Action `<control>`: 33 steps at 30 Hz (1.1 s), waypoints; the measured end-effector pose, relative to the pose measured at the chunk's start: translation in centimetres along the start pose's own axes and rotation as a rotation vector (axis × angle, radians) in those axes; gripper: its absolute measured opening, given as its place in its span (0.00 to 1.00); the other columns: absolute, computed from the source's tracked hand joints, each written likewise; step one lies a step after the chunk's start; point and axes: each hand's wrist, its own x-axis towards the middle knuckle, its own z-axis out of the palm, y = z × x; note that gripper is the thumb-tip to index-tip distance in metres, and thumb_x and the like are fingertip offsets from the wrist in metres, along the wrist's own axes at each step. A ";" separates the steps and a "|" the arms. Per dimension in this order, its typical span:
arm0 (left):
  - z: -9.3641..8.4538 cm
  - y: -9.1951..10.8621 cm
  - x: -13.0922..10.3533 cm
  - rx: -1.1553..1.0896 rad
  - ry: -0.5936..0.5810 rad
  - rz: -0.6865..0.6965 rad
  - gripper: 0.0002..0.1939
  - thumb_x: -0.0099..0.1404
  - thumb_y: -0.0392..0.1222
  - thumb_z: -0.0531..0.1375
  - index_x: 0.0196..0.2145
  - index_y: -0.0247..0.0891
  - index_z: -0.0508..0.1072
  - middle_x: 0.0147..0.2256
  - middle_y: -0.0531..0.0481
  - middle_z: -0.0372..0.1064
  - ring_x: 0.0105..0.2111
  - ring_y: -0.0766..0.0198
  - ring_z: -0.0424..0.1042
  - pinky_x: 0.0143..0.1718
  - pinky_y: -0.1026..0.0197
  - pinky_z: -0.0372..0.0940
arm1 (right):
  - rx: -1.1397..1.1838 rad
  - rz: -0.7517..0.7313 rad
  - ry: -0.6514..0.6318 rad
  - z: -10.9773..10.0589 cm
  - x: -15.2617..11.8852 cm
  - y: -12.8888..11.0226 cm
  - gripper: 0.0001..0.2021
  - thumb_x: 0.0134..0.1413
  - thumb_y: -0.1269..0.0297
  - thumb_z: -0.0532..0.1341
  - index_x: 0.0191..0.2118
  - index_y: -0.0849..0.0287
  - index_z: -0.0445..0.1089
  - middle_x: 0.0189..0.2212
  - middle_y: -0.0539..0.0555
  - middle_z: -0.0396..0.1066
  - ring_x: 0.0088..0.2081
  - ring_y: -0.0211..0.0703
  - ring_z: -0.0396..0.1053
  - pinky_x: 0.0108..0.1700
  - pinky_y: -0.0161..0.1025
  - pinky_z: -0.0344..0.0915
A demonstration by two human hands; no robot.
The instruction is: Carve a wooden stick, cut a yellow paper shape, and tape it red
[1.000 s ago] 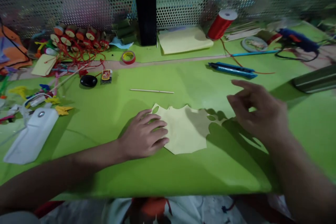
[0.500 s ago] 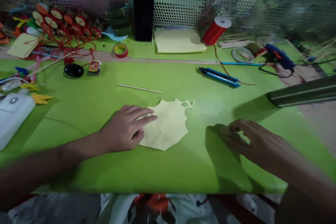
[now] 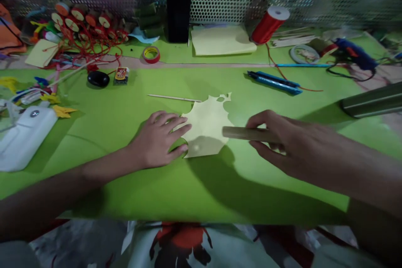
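A pale yellow sheet of paper [image 3: 207, 121] with scalloped, cut-out edges lies on the green tabletop. My left hand [image 3: 163, 138] rests at its left edge, fingers spread and some touching the paper. From the right, my right hand [image 3: 279, 146] grips a short olive-brown stick [image 3: 237, 132], round like a tube, whose far end is over the paper's right part. Whether the stick touches the paper I cannot tell. Just above the paper is a thin pointed wooden skewer [image 3: 171, 98].
A blue cutter knife [image 3: 274, 82] lies beyond my right hand, with a large green cylinder [image 3: 370, 101] to the right. At the back stand a phone [image 3: 178, 6] and a red thread spool [image 3: 270, 25]. A white device [image 3: 28, 138] lies at left.
My right hand has come left from the bare table to the paper, the stick now plainly visible in it. The paper has shifted away from me and turned slightly; my left fingers have spread.
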 end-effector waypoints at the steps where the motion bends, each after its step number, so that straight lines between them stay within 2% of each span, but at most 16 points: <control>1: 0.2 0.0 0.0 0.004 -0.018 -0.008 0.30 0.77 0.58 0.54 0.69 0.42 0.69 0.69 0.41 0.67 0.68 0.41 0.65 0.69 0.30 0.57 | -0.021 -0.040 0.023 -0.1 0.6 -0.8 0.09 0.67 0.61 0.60 0.49 0.53 0.72 0.32 0.53 0.80 0.21 0.41 0.69 0.26 0.39 0.58; 3: 0.4 -0.1 0.0 0.008 -0.044 -0.018 0.30 0.77 0.59 0.53 0.70 0.44 0.67 0.70 0.44 0.65 0.69 0.42 0.63 0.70 0.32 0.56 | -0.040 -0.101 0.093 -0.4 1.5 -2.4 0.09 0.68 0.59 0.61 0.49 0.51 0.75 0.35 0.52 0.81 0.27 0.42 0.73 0.29 0.39 0.58; 5: 0.4 -0.2 0.0 -0.004 -0.040 -0.018 0.31 0.78 0.60 0.52 0.70 0.44 0.67 0.70 0.43 0.65 0.70 0.42 0.63 0.70 0.32 0.56 | -0.008 -0.089 0.110 -0.7 2.3 -3.7 0.09 0.67 0.60 0.62 0.49 0.51 0.76 0.34 0.51 0.81 0.28 0.42 0.73 0.31 0.38 0.57; 9: 0.3 -0.2 0.0 -0.068 0.008 0.008 0.30 0.78 0.58 0.53 0.69 0.41 0.69 0.69 0.40 0.67 0.69 0.41 0.63 0.70 0.29 0.57 | 0.117 -0.098 0.043 -0.3 3.6 -5.6 0.09 0.66 0.63 0.61 0.48 0.55 0.74 0.33 0.51 0.79 0.28 0.39 0.70 0.32 0.37 0.58; 11: 0.2 -0.2 0.0 -0.078 0.006 0.005 0.30 0.77 0.56 0.53 0.69 0.41 0.69 0.69 0.40 0.66 0.69 0.40 0.63 0.70 0.29 0.56 | 0.085 -0.148 -0.045 0.7 4.4 -6.0 0.09 0.69 0.64 0.58 0.48 0.58 0.73 0.35 0.54 0.79 0.30 0.40 0.70 0.33 0.38 0.57; 14: 0.2 -0.1 0.1 -0.073 -0.014 -0.010 0.30 0.76 0.55 0.53 0.69 0.41 0.69 0.70 0.40 0.64 0.70 0.39 0.62 0.70 0.28 0.55 | -0.005 -0.166 -0.202 2.2 5.3 -6.2 0.11 0.71 0.65 0.54 0.49 0.61 0.72 0.38 0.57 0.79 0.32 0.43 0.72 0.33 0.39 0.53; 17: 0.2 -0.1 0.1 -0.077 -0.025 -0.015 0.30 0.76 0.54 0.53 0.70 0.41 0.68 0.71 0.41 0.63 0.71 0.40 0.61 0.71 0.29 0.54 | -0.052 -0.141 -0.257 2.9 5.5 -6.2 0.12 0.73 0.65 0.54 0.54 0.60 0.70 0.43 0.57 0.80 0.35 0.45 0.74 0.32 0.39 0.49; 24: 0.2 -0.1 0.2 -0.077 -0.045 -0.021 0.30 0.76 0.53 0.52 0.70 0.41 0.67 0.71 0.40 0.63 0.71 0.39 0.61 0.71 0.28 0.54 | -0.075 -0.123 -0.214 1.9 5.7 -6.2 0.10 0.72 0.65 0.55 0.50 0.59 0.71 0.43 0.56 0.81 0.35 0.44 0.75 0.32 0.39 0.49; 33: 0.4 -0.1 0.2 -0.094 -0.017 -0.014 0.30 0.75 0.52 0.55 0.70 0.40 0.67 0.71 0.40 0.63 0.70 0.38 0.61 0.71 0.28 0.55 | -0.076 -0.173 -0.215 2.7 5.7 -6.2 0.11 0.73 0.66 0.54 0.52 0.60 0.71 0.44 0.57 0.80 0.36 0.45 0.75 0.32 0.40 0.48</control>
